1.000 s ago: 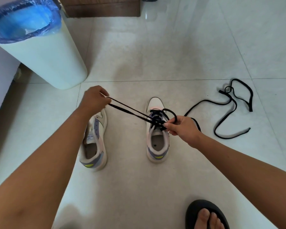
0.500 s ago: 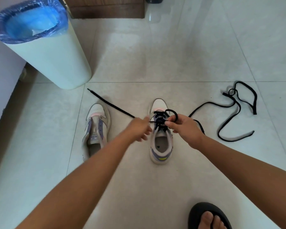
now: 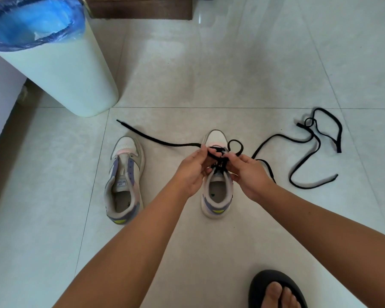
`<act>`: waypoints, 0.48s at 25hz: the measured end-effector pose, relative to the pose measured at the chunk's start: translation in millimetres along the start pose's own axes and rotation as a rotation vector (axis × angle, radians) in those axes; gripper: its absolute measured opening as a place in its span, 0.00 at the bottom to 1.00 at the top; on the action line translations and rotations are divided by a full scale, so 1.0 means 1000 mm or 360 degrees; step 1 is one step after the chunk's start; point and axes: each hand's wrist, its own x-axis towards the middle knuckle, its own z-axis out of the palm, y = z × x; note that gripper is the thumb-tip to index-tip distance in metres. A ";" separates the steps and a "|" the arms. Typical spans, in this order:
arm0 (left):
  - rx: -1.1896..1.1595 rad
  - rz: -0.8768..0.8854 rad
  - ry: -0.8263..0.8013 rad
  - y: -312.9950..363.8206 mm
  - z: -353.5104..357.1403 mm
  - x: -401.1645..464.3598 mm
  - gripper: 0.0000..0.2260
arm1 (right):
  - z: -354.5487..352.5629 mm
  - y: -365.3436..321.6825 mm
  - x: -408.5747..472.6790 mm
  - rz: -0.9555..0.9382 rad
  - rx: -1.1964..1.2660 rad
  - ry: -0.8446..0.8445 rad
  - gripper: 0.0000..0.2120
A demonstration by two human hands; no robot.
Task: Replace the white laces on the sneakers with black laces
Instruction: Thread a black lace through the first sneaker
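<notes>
Both hands, left hand [image 3: 192, 168] and right hand [image 3: 247, 172], pinch the black lace [image 3: 164, 142] over the right sneaker [image 3: 217, 196] directly ahead, its free end trailing far-left along the floor, nearer the left hand.

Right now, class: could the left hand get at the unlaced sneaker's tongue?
Probably yes. The left hand is pinching the black lace, but bare floor separates it from the unlaced sneaker, whose tongue lies uncovered.
</notes>
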 end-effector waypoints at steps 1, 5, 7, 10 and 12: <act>-0.0053 0.0029 -0.0006 -0.003 -0.001 -0.001 0.15 | -0.001 0.002 0.001 0.0020 0.0069 -0.0001 0.09; -0.0295 0.0016 0.0113 -0.006 0.000 -0.002 0.15 | 0.004 0.004 0.004 0.0067 0.0219 -0.0050 0.17; -0.0326 -0.0006 0.0193 -0.005 0.002 0.000 0.15 | 0.006 0.003 0.004 0.0101 0.0395 -0.0050 0.18; -0.0316 -0.0117 0.0316 -0.004 0.003 0.004 0.15 | 0.000 0.001 0.007 0.0204 0.0469 0.0029 0.16; -0.0281 -0.0216 0.0368 -0.005 0.001 0.006 0.15 | -0.004 0.002 0.010 0.0215 0.0437 0.0070 0.16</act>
